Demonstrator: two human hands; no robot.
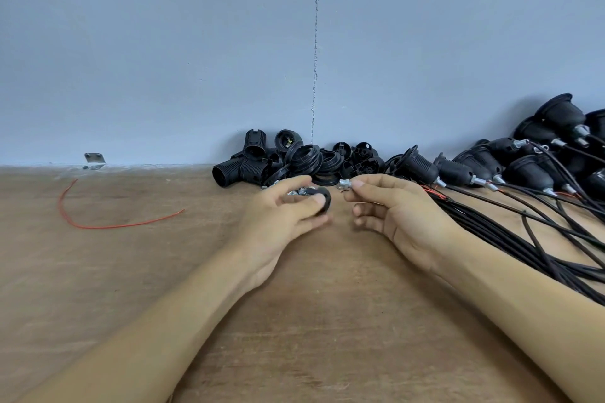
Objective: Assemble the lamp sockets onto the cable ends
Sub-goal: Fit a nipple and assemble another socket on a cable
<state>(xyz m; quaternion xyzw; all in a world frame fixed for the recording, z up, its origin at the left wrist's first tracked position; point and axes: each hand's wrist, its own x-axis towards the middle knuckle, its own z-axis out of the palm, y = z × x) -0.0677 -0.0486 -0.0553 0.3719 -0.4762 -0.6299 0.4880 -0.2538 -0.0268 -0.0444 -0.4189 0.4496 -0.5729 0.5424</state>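
The left hand (284,209) grips a black socket cap (323,200) between thumb and fingers. Just beside it, the right hand (393,209) pinches a small silver fitting (345,185). Behind them, loose socket parts (281,160) are heaped against the blue-grey wall (163,42). Assembled sockets (510,167) on black cables (540,239) spread to the right. A red wire (108,224) lies to the left on the wooden tabletop (294,321).

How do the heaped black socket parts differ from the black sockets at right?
The heaped black plastic socket parts are separate sleeves and rings; the black sockets at right are joined bodies. The heaped parts carry no cable; the right sockets each end in a silver fitting and black cable. Both lie by the wall.
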